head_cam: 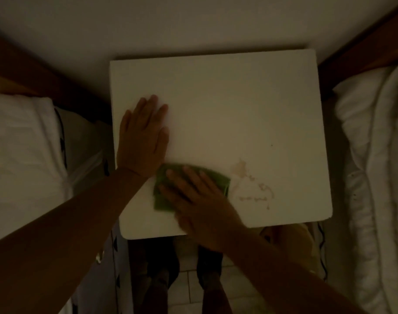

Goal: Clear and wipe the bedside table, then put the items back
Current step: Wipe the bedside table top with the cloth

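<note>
The white bedside table (238, 105) fills the middle of the dim head view, with nothing standing on its top. My left hand (142, 137) lies flat on the table's left side, fingers straight and pointing to the far edge. My right hand (198, 200) presses flat on a green cloth (218, 179) near the front edge, fingers spread across it. Most of the cloth is hidden under that hand. A brownish stain with ring marks (253, 184) shows on the table just right of the cloth.
A bed with white bedding (23, 155) flanks the table on the left, another with a rumpled white duvet (375, 155) on the right. A pale wall (193, 23) is behind. My feet (184, 268) stand on tiled floor below the front edge.
</note>
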`<state>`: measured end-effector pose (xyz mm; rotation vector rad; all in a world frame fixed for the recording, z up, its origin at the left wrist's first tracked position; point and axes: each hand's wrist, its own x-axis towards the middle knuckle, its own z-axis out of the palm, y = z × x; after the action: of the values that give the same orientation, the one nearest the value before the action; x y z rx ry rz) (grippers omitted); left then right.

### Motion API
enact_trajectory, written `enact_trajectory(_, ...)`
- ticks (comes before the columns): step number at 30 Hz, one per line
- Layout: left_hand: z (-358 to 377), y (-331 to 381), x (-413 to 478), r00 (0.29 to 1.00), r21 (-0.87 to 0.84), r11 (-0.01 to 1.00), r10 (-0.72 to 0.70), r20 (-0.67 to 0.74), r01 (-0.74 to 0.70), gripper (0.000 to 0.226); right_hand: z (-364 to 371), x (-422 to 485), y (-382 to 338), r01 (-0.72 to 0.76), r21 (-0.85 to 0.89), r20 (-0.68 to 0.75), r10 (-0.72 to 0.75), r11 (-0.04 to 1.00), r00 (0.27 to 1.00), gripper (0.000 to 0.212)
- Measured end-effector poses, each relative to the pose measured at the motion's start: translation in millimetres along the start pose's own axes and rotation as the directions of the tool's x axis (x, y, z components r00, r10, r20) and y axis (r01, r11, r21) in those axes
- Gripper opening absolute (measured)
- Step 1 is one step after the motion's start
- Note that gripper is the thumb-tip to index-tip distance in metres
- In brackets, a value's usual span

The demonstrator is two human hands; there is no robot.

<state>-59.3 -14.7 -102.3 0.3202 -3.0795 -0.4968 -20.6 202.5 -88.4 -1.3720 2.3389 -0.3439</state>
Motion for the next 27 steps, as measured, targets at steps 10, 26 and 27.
enact_trajectory(10,4.7,0.3,-0.5,0.999,0.083,0.997,0.005,-0.044,-0.002,0.053,-88.5,11.9,207.5,-0.483,-0.079,-0.178,0.464,0.872,0.868,0.063)
enact_trajectory(26,7.6,-0.7,1.0,0.998,0.125,0.992,0.012,-0.054,-0.005,0.052,-72.0,-45.8,195.9,-0.695,-0.045,-0.185,0.677,0.718,0.712,0.070)
enact_trajectory(27,7.5,-0.8,1.4,0.999,0.119,0.993,0.014,-0.052,-0.008,0.052,-71.3,-41.0,190.2,-0.686,-0.065,-0.192,0.666,0.725,0.721,0.069)
